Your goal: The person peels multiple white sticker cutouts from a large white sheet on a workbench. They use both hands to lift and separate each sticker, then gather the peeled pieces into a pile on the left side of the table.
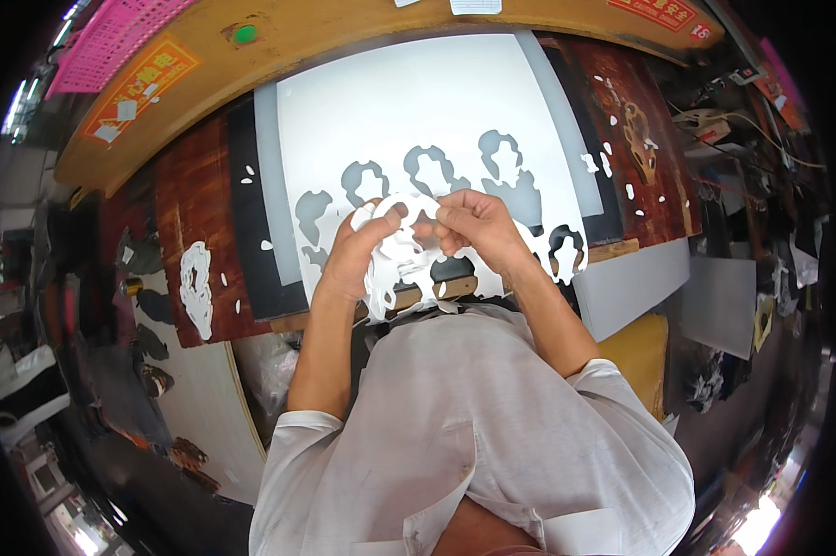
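Note:
In front of my body, my left hand (347, 255) is closed round a small stack of white cut-out pieces (381, 269), thumb on top. My right hand (481, 225) pinches the upper right part of the same white material between thumb and fingers. Both hands are over the near edge of a large white sheet (390, 93), which has several curved, shoe-upper-like holes cut through it. Its near edge is a lacy strip of cut-outs hanging toward my apron. The exact number of pieces held is hidden by my fingers.
Dark red boards (195, 204) flank the sheet, with small white scraps on them. A white cut piece (195, 289) lies at left, a brown curved cutting die (638, 139) at right. Across the back runs a yellow machine beam (232, 60); a pink basket (112, 37) stands at far left.

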### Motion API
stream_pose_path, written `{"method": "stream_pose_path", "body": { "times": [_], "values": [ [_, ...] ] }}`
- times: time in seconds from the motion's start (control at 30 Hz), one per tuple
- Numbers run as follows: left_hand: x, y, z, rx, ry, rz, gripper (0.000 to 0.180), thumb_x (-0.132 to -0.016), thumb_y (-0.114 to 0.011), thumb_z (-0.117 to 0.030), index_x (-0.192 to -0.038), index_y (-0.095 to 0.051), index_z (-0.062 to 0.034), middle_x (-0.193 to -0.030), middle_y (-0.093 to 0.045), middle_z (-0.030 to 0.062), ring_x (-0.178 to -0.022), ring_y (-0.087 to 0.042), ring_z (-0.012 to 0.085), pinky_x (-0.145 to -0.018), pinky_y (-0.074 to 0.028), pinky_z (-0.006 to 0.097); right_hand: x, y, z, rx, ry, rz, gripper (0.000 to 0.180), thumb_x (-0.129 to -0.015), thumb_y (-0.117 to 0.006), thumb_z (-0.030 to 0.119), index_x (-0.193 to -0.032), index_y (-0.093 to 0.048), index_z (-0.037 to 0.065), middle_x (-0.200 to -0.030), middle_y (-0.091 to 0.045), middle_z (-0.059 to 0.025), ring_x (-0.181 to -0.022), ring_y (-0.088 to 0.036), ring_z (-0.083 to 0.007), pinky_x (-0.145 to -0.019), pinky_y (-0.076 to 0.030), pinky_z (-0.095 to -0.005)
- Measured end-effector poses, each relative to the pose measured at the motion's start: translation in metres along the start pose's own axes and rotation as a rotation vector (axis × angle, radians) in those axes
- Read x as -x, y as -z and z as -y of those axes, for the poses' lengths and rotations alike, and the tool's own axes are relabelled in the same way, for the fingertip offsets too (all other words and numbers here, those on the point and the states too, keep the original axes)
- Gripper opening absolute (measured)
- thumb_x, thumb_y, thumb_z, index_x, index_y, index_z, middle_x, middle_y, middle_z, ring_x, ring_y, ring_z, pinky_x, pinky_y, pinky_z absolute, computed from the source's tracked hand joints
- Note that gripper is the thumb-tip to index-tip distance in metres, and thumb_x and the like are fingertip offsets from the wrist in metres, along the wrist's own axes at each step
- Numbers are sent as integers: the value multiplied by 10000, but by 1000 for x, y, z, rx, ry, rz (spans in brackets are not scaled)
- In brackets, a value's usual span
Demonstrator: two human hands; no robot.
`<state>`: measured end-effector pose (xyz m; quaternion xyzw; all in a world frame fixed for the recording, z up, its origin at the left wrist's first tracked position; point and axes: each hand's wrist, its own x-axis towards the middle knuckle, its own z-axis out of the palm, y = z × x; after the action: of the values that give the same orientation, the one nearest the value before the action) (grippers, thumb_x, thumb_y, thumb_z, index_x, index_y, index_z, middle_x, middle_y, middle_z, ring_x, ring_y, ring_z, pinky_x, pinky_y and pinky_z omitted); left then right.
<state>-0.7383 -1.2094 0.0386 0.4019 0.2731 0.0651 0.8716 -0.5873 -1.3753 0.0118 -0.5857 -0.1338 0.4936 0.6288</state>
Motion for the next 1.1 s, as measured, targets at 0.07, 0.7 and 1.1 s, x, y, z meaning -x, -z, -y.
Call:
{"method": "stream_pose_path", "body": {
  "times": [0.07,0.7,1.1],
  "values": [
    [7,-6,5,-23,-13,-28,400,-958,-720,-213,-1254,-609,31,-1048,-756,190,-914,-740,213,-785,-609,339,2,2,2,16,4,6,134,-980,-694,120,-1045,-723,6,-769,-701,-27,-662,-605,-78,-600,-467,-242],
    [66,-32,61,-237,-151,-353,302,-938,-781,-138,-1192,-671,-18,-1084,-692,36,-930,-655,118,-794,-543,291,55,-11,-12,343,227,243,186,-977,-755,126,-856,-687,3,-682,-586,50,-630,-464,-18,-551,-391,-234],
    [83,-4,49,-26,-201,-412,216,-960,-660,-107,-1159,-654,-23,-1028,-688,58,-911,-669,146,-774,-552,320,39,-68,-32,348,511,202,350,-886,-834,110,-1221,-755,50,-932,-688,-41,-675,-608,-90,-622,-489,-250]
  ]
}}
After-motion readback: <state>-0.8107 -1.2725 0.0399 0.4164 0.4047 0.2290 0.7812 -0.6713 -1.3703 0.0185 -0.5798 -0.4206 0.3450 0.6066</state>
